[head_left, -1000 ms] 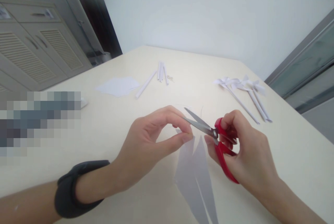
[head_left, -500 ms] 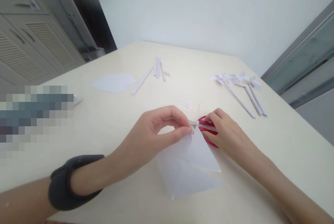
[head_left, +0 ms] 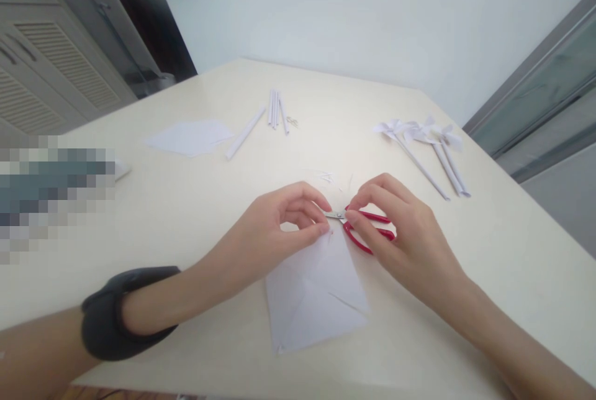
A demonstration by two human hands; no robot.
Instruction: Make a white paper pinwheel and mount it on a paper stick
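Observation:
My left hand (head_left: 284, 217) has its thumb and curled fingers at the top corner of a white paper square (head_left: 311, 307), which has slits cut in from its corners. Its index fingertip is beside the blades of the small red-handled scissors (head_left: 367, 246). My right hand (head_left: 400, 220) pinches with thumb and index finger at the scissors' pivot, outside the handle loops. The handles lie under its fingers, spread apart. Whether the blades touch the paper is hidden. Thin white strips (head_left: 325, 176) lie just beyond my hands.
Several paper pinwheels on rolled sticks (head_left: 421, 167) lie at the right. At the back left are a paper stack (head_left: 186, 138), a single paper tube (head_left: 246, 134), more tubes (head_left: 274, 108) and small wire-like bits (head_left: 292, 121). A blurred-out object (head_left: 56, 186) is at the far left.
My right hand has slid off the scissors' handles to the pivot. The paper square has come down flatter on the table. The view has shifted slightly.

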